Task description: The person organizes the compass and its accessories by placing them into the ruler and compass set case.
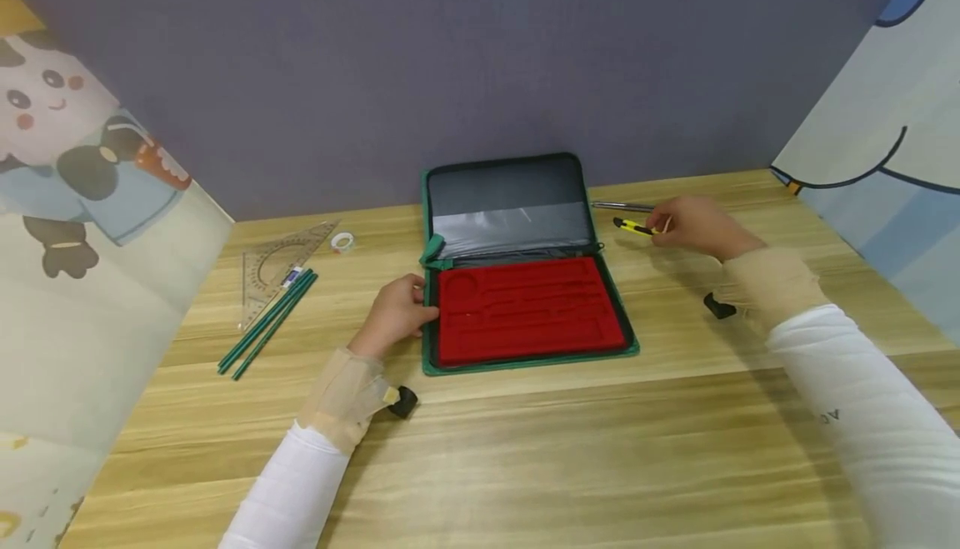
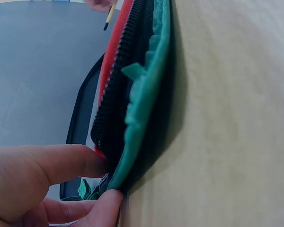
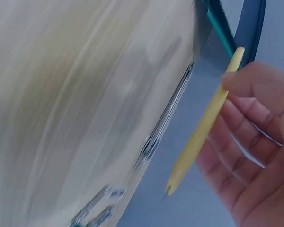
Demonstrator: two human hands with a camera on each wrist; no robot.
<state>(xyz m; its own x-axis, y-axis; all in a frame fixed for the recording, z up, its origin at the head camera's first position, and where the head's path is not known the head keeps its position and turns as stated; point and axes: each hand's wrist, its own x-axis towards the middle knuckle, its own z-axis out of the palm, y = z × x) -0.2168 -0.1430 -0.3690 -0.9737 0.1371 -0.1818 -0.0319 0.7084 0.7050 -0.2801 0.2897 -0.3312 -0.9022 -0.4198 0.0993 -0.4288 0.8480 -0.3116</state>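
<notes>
A green zip case (image 1: 531,361) lies unfolded, its red tray (image 1: 525,311) with moulded recesses facing up and its dark lid leaning back. My left hand (image 1: 396,309) pinches the case's left edge; in the left wrist view the thumb (image 2: 71,163) is on the inner side and fingers are at the green rim (image 2: 142,104). Right of the case, my right hand (image 1: 693,226) holds a yellow utility knife (image 1: 633,226) with black parts above the table. Thumb and fingertips pinch the knife (image 3: 203,125) in the right wrist view. A slim silver metal tool (image 1: 622,206) lies behind it.
Left of the case lie green pencils (image 1: 266,324), a white and blue eraser (image 1: 292,276), a clear triangular ruler (image 1: 258,262) and a small white ring (image 1: 342,242). Another metal piece (image 3: 92,205) shows in the right wrist view. A grey panel (image 1: 495,74) stands behind the table.
</notes>
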